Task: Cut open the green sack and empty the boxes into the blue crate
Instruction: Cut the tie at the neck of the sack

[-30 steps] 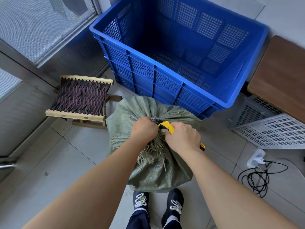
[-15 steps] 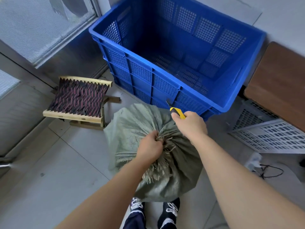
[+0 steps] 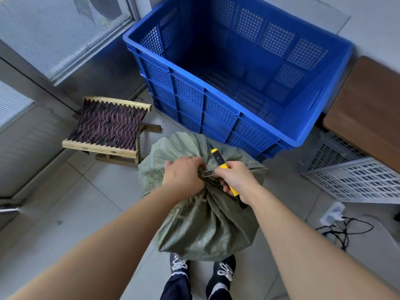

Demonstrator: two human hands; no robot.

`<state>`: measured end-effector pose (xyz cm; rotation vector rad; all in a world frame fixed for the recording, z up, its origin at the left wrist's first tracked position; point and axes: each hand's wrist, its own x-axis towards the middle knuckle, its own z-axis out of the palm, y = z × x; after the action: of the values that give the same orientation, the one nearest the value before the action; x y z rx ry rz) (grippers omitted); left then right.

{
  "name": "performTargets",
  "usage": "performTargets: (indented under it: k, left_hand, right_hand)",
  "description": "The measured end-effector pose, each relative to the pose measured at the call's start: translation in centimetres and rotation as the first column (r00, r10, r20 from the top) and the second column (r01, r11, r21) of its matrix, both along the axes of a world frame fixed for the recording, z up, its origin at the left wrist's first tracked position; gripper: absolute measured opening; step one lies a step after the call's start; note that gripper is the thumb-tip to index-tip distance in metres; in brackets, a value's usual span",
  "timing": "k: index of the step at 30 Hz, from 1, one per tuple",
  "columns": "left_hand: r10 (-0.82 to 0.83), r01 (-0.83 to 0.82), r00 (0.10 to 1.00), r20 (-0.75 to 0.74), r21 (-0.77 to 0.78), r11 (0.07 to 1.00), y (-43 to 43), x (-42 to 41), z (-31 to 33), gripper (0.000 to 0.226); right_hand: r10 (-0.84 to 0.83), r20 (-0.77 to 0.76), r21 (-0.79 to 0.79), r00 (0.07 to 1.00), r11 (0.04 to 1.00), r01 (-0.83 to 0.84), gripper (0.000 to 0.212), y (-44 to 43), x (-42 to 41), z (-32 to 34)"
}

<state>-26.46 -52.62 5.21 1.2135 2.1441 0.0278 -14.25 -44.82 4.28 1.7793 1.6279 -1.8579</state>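
Fingers of the left hand (image 3: pixel 184 176) clench the bunched neck of the green sack (image 3: pixel 207 224); the right hand (image 3: pixel 234 180) wraps a yellow utility knife (image 3: pixel 218 158). Sack's on the floor (image 3: pixel 86 202) beside the blue crate (image 3: pixel 216 93). It's soft woven cloth (likely heavy with boxes), so grip that neck.

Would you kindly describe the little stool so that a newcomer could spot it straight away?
Start at the big blue crate on the floor. To its left, beside the green sack and below the window, stands a low stool. It alone has pale wooden rails and a seat woven from dark red and black cord.
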Motion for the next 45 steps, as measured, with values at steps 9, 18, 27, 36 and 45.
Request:
performTargets:
  k: [9, 18, 27, 36, 45]
  left_hand:
    - [-0.331, 0.332, 0.943, -0.031, 0.057, 0.941, -0.5, -1.0, 0.8, 0.039]
    - [0.215, -0.227, 0.901, 0.377, -0.013, 0.974, -1.3, -3.4, 2.1, 0.031]
    - [0.288, -0.347, 0.804, 0.52, 0.018, 0.938, -1.7, -3.0, 1.7, 0.017]
    - [0.257, -0.273, 0.96, 0.112, 0.168, 0.947, -2.0, -2.3, 1.5, 0.05]
    - [-0.218, 0.255, 0.961, -0.17, 0.239, 0.937, -2.8, -1.3, 1.6, 0.044]
  right_hand:
    - [-0.135, -0.08, 0.06, 0.988, 0.988, 0.14, 0.014, -0.1, -0.4, 0.4]
    - [-0.172, -0.136, 0.085, 0.976, 0.979, 0.184, 0.007, -0.4, -0.7, 0.8]
    - [-0.022, -0.19, -0.021, 0.982, 1.0, 0.018, 0.024, -1.2, -0.6, 0.2]
    - [0.028, -0.125, 0.003, 0.992, 1.0, -0.028, 0.012, -1.4, -0.3, -0.5]
    - [-0.046, -0.139, -0.038, 0.989, 0.998, 0.041, 0.008, -1.6, -0.7, -0.2]
